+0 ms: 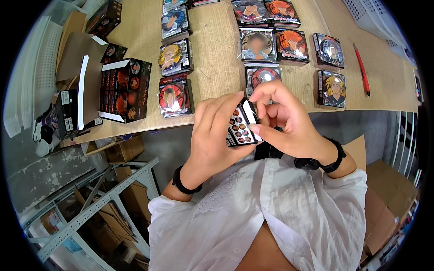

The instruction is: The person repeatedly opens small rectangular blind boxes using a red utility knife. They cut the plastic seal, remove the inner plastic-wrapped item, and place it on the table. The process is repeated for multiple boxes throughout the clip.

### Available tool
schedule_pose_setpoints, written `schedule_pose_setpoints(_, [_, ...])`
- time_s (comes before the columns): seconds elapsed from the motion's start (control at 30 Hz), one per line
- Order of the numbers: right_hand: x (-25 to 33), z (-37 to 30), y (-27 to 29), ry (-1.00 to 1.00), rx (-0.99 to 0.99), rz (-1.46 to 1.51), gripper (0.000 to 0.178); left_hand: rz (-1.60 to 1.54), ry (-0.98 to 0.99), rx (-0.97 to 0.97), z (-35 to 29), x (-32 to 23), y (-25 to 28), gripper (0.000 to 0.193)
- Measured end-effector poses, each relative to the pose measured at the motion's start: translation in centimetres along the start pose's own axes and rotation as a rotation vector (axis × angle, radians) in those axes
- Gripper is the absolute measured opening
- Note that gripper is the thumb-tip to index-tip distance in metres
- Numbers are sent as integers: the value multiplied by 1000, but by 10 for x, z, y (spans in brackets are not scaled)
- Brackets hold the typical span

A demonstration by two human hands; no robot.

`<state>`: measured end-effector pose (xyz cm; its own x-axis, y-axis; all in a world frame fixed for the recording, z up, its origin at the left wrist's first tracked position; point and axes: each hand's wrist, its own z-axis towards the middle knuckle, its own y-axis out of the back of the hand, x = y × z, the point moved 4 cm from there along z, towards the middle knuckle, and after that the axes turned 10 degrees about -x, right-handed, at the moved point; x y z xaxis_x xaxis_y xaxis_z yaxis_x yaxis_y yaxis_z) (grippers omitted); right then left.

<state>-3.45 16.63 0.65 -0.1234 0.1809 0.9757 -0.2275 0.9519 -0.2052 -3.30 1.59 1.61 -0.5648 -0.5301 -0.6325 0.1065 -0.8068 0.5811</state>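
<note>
In front of my chest, just past the table's near edge, I hold a small black card box printed with rows of tiny round portraits. My left hand is closed around its left side, fingers over the top and thumb underneath. At its right end a white flap sticks out. My right hand pinches at this end, thumb on the edge and index finger curled by the upper corner. The box's contents are hidden. Just beyond my fingers lies a round red badge in a clear bag.
Several bagged round badges on black boxes stand in columns, such as a yellow one at right and a red one at left. A red pen-like tool lies far right. An opened black display box holds small boxes at left.
</note>
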Motion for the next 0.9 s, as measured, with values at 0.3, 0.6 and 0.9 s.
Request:
schedule_pose_setpoints(0.3, [6,-1,2,-57,26,-151,28,-52,-16,7,-1,-2,-2,79])
schedule_pose_setpoints(0.6, [15,-5,-18,268,117,-531,49,75,20,74,-9,0,-3,85])
schedule_pose_setpoints(0.9, [32,8,-23,285,24,-648,51,55,24,-93,-3,-2,12,82])
